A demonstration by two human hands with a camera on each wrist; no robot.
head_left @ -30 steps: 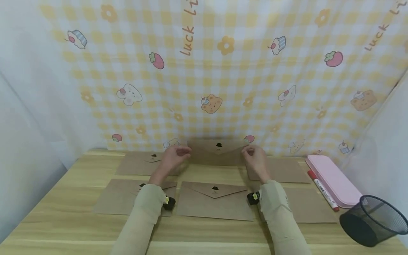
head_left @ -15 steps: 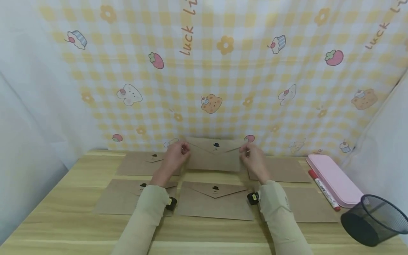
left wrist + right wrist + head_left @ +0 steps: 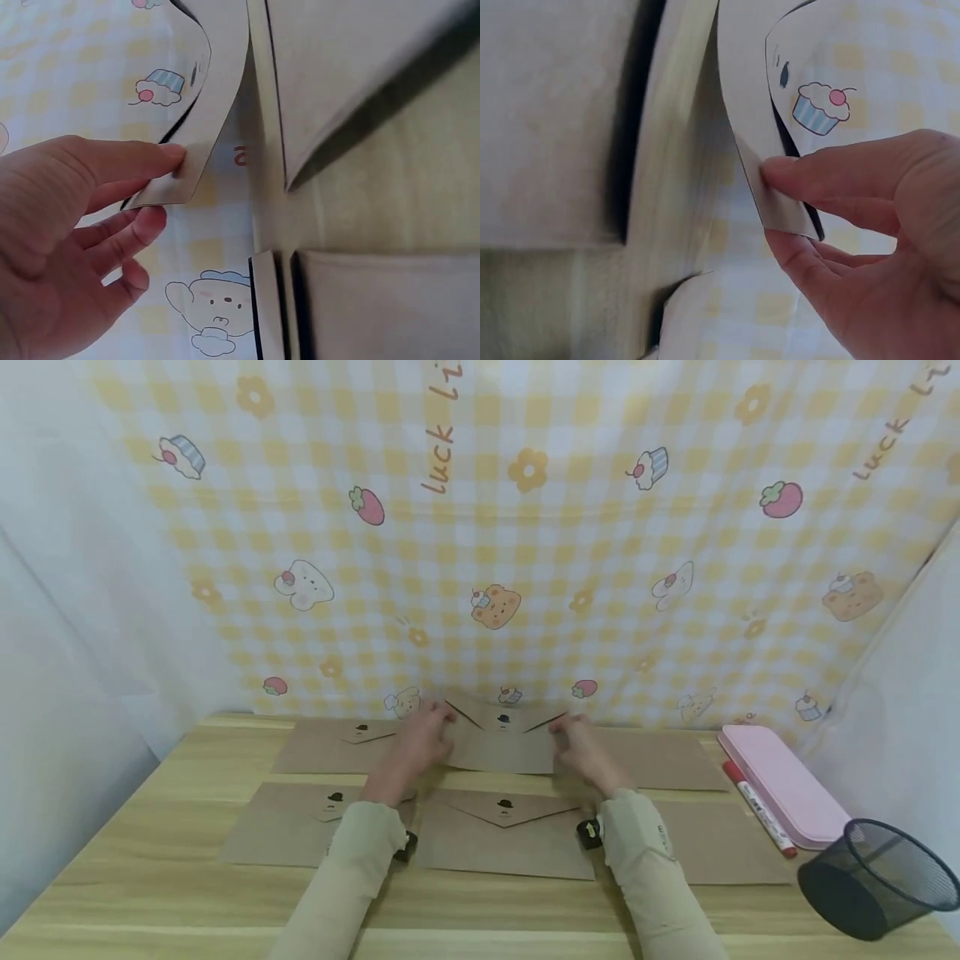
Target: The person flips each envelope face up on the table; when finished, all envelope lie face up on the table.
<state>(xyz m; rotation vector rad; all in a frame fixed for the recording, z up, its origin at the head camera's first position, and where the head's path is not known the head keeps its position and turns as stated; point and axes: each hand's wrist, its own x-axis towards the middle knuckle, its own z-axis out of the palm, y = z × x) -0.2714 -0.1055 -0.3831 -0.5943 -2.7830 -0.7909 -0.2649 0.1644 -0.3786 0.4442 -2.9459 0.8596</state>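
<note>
The person's left hand [image 3: 423, 739] and right hand [image 3: 588, 747] hold a brown envelope [image 3: 501, 750] between them at the back of the table [image 3: 165, 835], in front of a yellow-and-white checked cloth [image 3: 450, 552]. Each hand pinches one end between thumb and fingers; the wrist views show the paper bowed. The flap, printed with a small black hat, faces the person.

Just in front lies another flapped envelope [image 3: 506, 852]. Two more envelopes [image 3: 277, 827] lie on the left, and two plain ones [image 3: 738, 847] on the right. Beyond those, a red-capped marker [image 3: 761, 810] lies beside a pink case [image 3: 783, 785], near a black mesh cup [image 3: 862, 864].
</note>
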